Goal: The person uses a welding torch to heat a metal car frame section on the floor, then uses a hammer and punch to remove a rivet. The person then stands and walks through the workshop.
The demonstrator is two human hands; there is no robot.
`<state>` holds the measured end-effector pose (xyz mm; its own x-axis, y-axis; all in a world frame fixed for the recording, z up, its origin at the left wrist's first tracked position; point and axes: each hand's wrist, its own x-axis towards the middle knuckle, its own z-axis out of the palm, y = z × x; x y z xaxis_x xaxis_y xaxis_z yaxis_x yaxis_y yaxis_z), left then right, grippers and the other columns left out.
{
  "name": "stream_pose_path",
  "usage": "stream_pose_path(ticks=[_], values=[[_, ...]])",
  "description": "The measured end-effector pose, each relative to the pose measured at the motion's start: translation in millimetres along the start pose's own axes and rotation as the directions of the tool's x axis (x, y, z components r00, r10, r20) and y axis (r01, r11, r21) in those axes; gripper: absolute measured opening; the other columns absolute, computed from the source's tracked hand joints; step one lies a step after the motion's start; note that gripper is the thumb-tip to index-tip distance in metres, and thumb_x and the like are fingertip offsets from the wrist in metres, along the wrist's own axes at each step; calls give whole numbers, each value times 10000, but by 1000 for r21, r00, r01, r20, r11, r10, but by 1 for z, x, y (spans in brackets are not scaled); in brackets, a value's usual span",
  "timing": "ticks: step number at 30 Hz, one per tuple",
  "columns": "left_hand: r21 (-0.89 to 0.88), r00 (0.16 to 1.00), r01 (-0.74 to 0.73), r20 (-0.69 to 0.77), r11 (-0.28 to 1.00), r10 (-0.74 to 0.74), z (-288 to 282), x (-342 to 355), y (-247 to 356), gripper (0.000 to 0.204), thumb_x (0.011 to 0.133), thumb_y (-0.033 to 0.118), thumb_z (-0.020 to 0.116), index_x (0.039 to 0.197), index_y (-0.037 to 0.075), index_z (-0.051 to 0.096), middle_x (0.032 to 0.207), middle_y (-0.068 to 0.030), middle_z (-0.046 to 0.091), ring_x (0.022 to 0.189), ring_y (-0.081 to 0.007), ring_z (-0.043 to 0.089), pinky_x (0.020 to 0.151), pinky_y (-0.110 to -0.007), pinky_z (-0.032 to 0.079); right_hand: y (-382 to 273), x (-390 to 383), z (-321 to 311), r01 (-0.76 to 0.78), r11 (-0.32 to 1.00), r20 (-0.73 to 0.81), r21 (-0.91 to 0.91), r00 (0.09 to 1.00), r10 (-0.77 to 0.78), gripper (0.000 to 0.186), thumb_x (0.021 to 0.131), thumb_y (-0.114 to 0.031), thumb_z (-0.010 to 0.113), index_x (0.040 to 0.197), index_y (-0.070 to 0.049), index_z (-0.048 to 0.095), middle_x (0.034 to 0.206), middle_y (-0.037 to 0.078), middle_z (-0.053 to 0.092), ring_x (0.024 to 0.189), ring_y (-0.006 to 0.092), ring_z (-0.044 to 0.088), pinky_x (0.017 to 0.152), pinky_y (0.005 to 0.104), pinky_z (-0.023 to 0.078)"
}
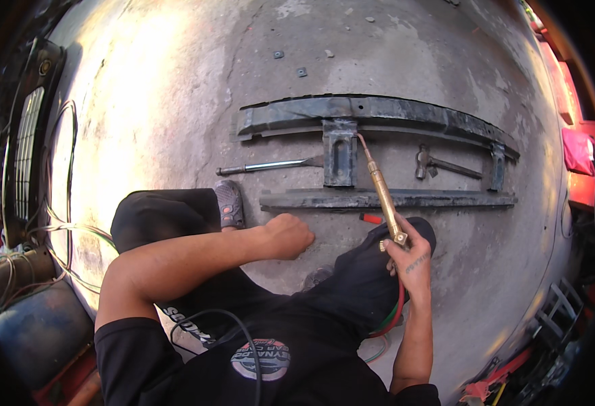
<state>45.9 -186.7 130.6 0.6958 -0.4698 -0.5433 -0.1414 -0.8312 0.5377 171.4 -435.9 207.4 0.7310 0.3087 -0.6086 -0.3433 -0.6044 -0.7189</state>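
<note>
My right hand [407, 252] grips a brass gas torch [384, 192] near its valve end, beside my right knee. A red hose [396, 312] trails down from that end. The torch's thin tip points up and left, at or close to the right edge of the upright bracket [340, 152], where it meets a long dark metal beam [297, 110]. No flame shows. My left hand [289, 237] is a closed fist, back upward, over the floor below a second, straighter bar [351, 199]. Nothing sticks out of the fist. A smaller bracket [497, 168] joins both bars at the right.
A hammer [425, 164] lies between the bars. Left of the bracket rests a long metal bar tool [263, 166]. A red-handled item [372, 218] sits near my right knee. Cables [69, 227], a blue cylinder [40, 328] and a dark grille panel [30, 145] stand left.
</note>
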Motion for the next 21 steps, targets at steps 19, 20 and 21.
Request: stream_pose_path(ticks=[19,20,21], values=[[6,999,29,31,1000,-29,5,2,12,200,875,215,653,918,22,678,800,-196,710,812,-385,715,717,-489,564,5,-1,-1,31,999,72,-12,997,-30,510,852,-11,697,1355,-52,626,746,10,642,495,70,557,439,242,447],[10,999,44,29,999,-44,7,2,12,202,875,218,655,921,23,677,802,-196,710,811,-386,715,718,-488,565,7,-1,-3,35,999,78,-4,996,-35,514,853,-17,699,1360,-53,621,745,12,640,496,72,559,439,244,448],[13,998,59,27,998,-59,9,2,12,204,875,221,656,925,24,677,804,-195,710,810,-387,714,720,-487,566,8,0,-5,40,999,85,4,996,-40,519,855,-23,701,1366,-53,616,743,13,638,497,74,561,439,245,449]])
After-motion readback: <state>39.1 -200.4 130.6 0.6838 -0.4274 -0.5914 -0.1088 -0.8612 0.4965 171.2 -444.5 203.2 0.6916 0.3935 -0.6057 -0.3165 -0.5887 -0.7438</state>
